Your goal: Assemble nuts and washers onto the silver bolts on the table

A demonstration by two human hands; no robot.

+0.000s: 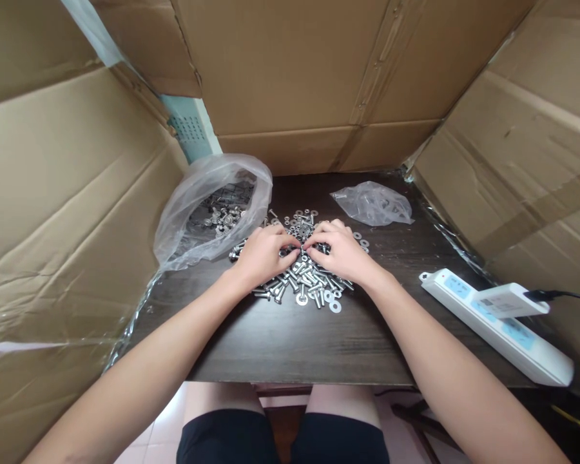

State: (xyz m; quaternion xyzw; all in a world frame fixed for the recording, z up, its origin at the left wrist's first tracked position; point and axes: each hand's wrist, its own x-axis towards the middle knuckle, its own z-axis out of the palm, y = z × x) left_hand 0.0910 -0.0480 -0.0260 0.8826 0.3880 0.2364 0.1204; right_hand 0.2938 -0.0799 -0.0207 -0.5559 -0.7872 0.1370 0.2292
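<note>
My left hand (pixel 269 251) and my right hand (pixel 339 250) meet over a loose pile of metal bolts (pixel 314 278). Thumb and fingertips of both are pinched together on a small shiny metal fastener (pixel 303 249); it is too small to tell whether it is a bolt, a nut or both joined. Flat washers (pixel 335 306) lie at the pile's near edge, and more washers (pixel 363 244) are beside my right hand. Behind the fingers, nuts and washers (pixel 299 222) are scattered. My hands hide part of the pile.
An open clear plastic bag (pixel 169 235) with metal hardware inside stands at the back left. A smaller plastic bag (pixel 374 203) lies at the back right. On the right a white power strip (pixel 497 332) holds a plugged-in adapter (pixel 510 300). Cardboard walls (pixel 294 77) enclose the dark tabletop (pixel 290 348).
</note>
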